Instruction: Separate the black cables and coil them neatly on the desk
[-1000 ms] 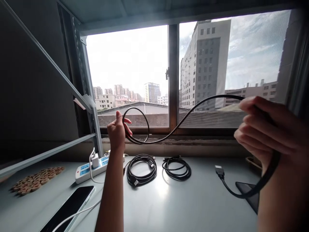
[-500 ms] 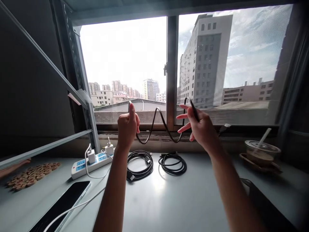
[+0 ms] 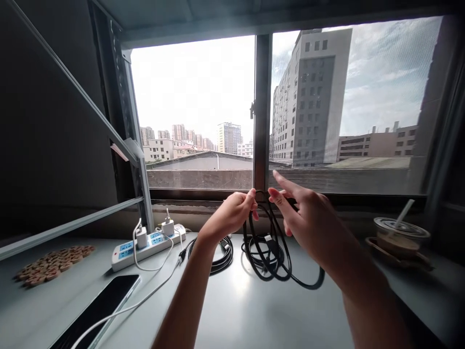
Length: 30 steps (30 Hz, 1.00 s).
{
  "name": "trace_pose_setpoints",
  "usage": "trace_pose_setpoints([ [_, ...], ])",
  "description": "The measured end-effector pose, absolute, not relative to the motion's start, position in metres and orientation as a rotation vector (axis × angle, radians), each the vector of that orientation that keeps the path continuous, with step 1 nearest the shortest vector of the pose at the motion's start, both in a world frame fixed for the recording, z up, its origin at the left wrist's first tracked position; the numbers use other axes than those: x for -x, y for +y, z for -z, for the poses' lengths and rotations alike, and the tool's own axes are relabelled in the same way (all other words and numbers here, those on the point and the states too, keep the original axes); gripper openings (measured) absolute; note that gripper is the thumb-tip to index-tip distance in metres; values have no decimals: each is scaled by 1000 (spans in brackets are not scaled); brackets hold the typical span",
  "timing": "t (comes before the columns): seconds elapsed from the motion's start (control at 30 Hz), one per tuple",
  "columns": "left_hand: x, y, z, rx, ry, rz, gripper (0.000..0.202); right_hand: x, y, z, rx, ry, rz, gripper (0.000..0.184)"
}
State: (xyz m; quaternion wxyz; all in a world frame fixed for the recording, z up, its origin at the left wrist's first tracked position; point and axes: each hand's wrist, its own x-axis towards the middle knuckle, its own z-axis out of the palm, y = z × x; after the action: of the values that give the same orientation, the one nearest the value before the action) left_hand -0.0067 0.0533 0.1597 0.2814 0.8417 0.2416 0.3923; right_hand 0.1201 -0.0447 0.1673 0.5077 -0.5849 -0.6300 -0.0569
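Note:
Loops of a black cable (image 3: pixel 289 261) hang from my left hand (image 3: pixel 232 215), whose thumb and fingers pinch them at the top. Close by on the right, my right hand (image 3: pixel 312 218) has its thumb at the cable and its index finger stretched forward. Its other fingers are curled and partly hidden; a slack stretch of the cable curves up beneath this hand. A USB plug (image 3: pixel 269 239) with a metal tip shows among the loops. Behind them on the table lies a second coil, mostly covered. Another coiled black cable (image 3: pixel 222 266) lies beside my left forearm, partly hidden by it.
On the left are a white power strip (image 3: pixel 145 255) with plugs in it, a phone (image 3: pixel 100 308) crossed by a white cable (image 3: pixel 123 311), and a mat of wooden discs (image 3: pixel 54 266). A lidded drink cup (image 3: pixel 399 237) stands right. Metal shelf bars (image 3: pixel 83 220) edge the left side.
My hands have come together and lower. The cable, before strung in waves between them, now hangs in gathered loops from my left hand. The right fingers, before spread, are now mostly curled.

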Motion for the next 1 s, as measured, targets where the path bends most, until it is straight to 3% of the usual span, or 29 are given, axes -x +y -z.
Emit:
trace_pose_setpoints([
  [0.2, 0, 42, -173, -1874, 654, -1222, 45, -130, -44, -177, 1094, -1493, -245, 46],
  [0.33, 10, 45, -180, -1653, 705, -1650, 48, -137, -52, -183, 982, -1197, -43, 40],
  [0.47, 21, 46, -184, -1593, 721, -1921, 54, -138, -63, -184, 890, -1099, 116, 48],
  [0.57, 20, 42, -185, -1635, 718, -1806, 49, -134, -56, -179, 998, -1322, 31, 61],
  [0.7, 10, 33, -181, -1825, 639, -1390, 45, -123, -42, -168, 1097, -1632, -101, 74],
  [0.83, -2, 25, -174, -1911, 589, -1171, 45, -122, -41, -165, 1073, -1798, -131, 67],
  [1.0, -8, 30, -167, -2025, 516, -1281, 44, -142, -38, -170, 1154, -1737, -364, 56],
])
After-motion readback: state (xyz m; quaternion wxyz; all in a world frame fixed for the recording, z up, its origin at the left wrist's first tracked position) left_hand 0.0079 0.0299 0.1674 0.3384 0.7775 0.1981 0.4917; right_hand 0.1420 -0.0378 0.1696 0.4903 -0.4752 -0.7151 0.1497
